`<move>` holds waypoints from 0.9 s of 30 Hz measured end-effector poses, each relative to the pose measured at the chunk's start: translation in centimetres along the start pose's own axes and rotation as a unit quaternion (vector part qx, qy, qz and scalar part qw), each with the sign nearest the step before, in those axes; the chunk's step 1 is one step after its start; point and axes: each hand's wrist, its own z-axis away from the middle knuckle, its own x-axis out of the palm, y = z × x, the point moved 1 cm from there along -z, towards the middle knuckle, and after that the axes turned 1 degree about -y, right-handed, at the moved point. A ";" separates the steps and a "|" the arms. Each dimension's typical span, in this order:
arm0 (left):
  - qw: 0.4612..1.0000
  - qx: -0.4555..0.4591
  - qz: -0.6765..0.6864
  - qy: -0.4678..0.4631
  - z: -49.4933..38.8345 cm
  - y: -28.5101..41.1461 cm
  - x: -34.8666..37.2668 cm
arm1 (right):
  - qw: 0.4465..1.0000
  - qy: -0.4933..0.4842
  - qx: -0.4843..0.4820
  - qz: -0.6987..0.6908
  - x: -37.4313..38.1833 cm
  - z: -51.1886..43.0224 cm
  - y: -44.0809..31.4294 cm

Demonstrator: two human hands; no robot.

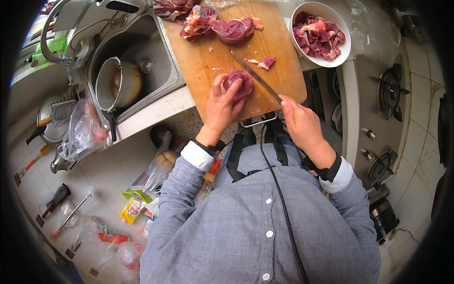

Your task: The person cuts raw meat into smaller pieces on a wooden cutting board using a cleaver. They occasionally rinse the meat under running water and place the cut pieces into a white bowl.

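My left hand [224, 101] grips a round chunk of raw red meat [244, 84] near the front of a wooden cutting board [283, 80]. In my right hand [301, 122] is a kitchen knife [256, 76], its blade pointing away and to the left, just right of the chunk. The handle is hidden inside my fist. Beyond the blade lies a small meat scrap with white fat [266, 63]. Larger raw pieces, among them a thick cut [232, 31] and a fatty one [199, 22], rest at the board's far side.
A white bowl of cut meat [347, 53] stands right of the board. On the left, a steel sink [166, 64] holds a pot [129, 85] whose black handle juts over the counter edge. A gas stove [381, 120] is at the right. A metal handle [260, 122] shows below the board.
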 end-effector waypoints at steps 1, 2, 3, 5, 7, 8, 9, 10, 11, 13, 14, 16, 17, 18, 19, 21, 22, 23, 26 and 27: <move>1.000 0.021 -0.016 -0.005 0.0 -0.2 0.0 | 1.000 -0.013 0.003 0.006 0.0 0.1 0.0; 1.000 0.016 -0.018 -0.013 0.0 -0.4 0.0 | 1.000 -0.016 0.002 0.006 -0.1 0.3 0.0; 0.999 0.011 -0.020 -0.023 0.0 -0.6 0.1 | 1.000 -0.019 0.001 0.007 -0.1 0.6 0.0; 0.999 -0.004 -0.028 -0.032 0.1 -0.8 0.4 | 1.000 -0.018 -0.004 0.013 0.0 1.3 0.1; 0.998 -0.021 -0.039 -0.034 0.1 -0.9 0.8 | 1.000 -0.009 -0.011 0.022 0.3 1.8 0.2; 0.998 -0.019 -0.046 -0.028 0.2 -0.9 1.0 | 0.999 -0.007 -0.011 0.029 0.7 2.0 0.3; 0.998 -0.017 -0.052 -0.023 0.1 -0.9 1.1 | 0.999 -0.004 -0.011 0.036 1.1 2.0 0.2; 0.998 -0.014 -0.057 -0.015 0.1 -0.8 1.3 | 0.999 -0.002 -0.010 0.043 1.4 2.0 0.2; 0.998 -0.019 -0.055 -0.018 0.1 -0.7 1.4 | 0.999 -0.004 -0.010 0.053 1.8 2.0 0.2; 0.998 -0.021 -0.052 -0.013 -0.1 -0.6 1.4 | 0.997 -0.007 -0.011 0.075 2.3 1.6 0.0; 0.998 -0.025 -0.046 -0.019 -0.2 -0.6 1.4 | 0.996 0.000 -0.020 0.087 2.5 1.4 -0.1; 0.999 -0.018 -0.039 -0.013 -0.5 -0.4 1.3 | 0.996 -0.004 -0.017 0.086 2.5 1.0 -0.4; 0.999 -0.012 -0.039 -0.016 -0.6 -0.4 1.3 | 0.996 0.001 -0.022 0.089 2.4 0.6 -0.5; 0.999 -0.007 -0.041 -0.016 -0.7 -0.4 1.3 | 0.995 -0.001 -0.022 0.098 2.4 0.3 -0.7; 0.999 -0.003 -0.043 -0.015 -0.7 -0.4 1.3 | 0.994 0.001 -0.027 0.108 2.5 -0.2 -0.9; 0.999 -0.002 -0.018 -0.031 -0.6 -0.7 1.3 | 0.992 -0.008 -0.031 0.124 2.9 -1.4 -1.4; 0.999 -0.003 -0.007 -0.039 -0.6 -1.0 1.3 | 0.991 -0.018 -0.032 0.131 3.4 -2.4 -1.7; 0.999 0.001 -0.010 -0.048 -0.5 -1.2 1.3 | 0.990 -0.027 -0.035 0.136 3.9 -3.4 -2.0; 0.998 0.026 0.022 -0.052 -0.5 -1.6 1.4 | 0.990 -0.025 -0.064 0.120 5.5 -5.3 -3.2; 0.998 0.023 0.013 -0.053 -0.3 -1.6 1.4 | 0.991 -0.037 -0.038 0.124 5.5 -5.5 -3.2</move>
